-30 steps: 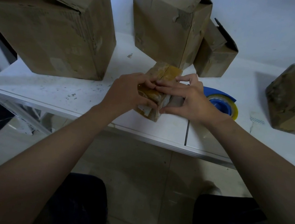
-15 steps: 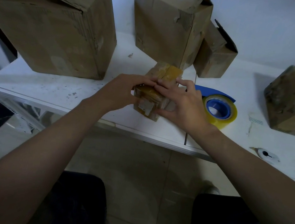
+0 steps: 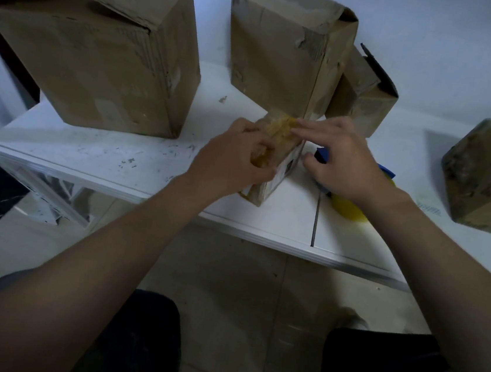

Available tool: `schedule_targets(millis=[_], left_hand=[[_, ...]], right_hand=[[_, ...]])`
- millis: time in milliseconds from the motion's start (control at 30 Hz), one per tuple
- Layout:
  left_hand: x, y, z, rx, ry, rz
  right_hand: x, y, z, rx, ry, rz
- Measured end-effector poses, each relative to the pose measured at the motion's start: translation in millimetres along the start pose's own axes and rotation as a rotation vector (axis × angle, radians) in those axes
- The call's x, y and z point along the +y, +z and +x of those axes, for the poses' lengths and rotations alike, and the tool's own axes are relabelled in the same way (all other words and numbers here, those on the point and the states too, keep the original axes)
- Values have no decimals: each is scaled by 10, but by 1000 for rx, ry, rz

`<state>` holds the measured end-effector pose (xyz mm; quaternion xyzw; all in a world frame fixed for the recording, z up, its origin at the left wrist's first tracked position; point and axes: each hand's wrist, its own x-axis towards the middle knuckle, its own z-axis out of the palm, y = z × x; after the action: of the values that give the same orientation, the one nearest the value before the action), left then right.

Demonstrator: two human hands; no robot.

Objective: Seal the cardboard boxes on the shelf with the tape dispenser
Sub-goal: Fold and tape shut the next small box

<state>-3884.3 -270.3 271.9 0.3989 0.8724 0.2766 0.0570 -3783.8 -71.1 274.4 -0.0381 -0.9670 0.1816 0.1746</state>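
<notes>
On the shelf [image 3: 89,152], a large box [image 3: 100,56] stands at the left. A tall box [image 3: 278,52] stands at the back centre, with a smaller box [image 3: 366,104] against its right side. A small box [image 3: 287,157] sits just before the tall one, between the left hand [image 3: 232,160] and the right hand [image 3: 342,157]. The tape dispenser [image 3: 347,209] lies just right of it, partly under the right hand. Another box [image 3: 489,183] sits far right.
</notes>
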Motion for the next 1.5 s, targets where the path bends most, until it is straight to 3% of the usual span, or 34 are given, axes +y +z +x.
schedule_targets(millis=[133, 267, 333, 433, 500, 733, 900, 1100, 1500], left_hand=[[-110, -293, -25, -175, 48, 85], [-371, -513, -56, -257, 50, 132], [-505, -531, -52, -163, 57, 165], [-589, -427, -44, 145, 47, 259], [-484, -322, -51, 255, 3, 335], [-216, -210, -161, -143, 110, -41], [-186, -200, -123, -131, 50, -123], [-185, -384, -69, -267, 16, -103], [-148, -112, -82, 41, 22, -122]], right_hand=[[80, 37, 76, -169, 14, -182], [-8, 44, 100, -283, -47, -124], [-72, 61, 114, -286, -79, -70], [-190, 108, 106, -299, -92, 37], [-245, 149, 64, -272, -116, 66], [-241, 61, -37, -127, -194, 17], [-213, 8, -91, -122, -169, 14], [-171, -59, -104, -191, -92, 32], [-59, 163, -88, -21, 41, -67]])
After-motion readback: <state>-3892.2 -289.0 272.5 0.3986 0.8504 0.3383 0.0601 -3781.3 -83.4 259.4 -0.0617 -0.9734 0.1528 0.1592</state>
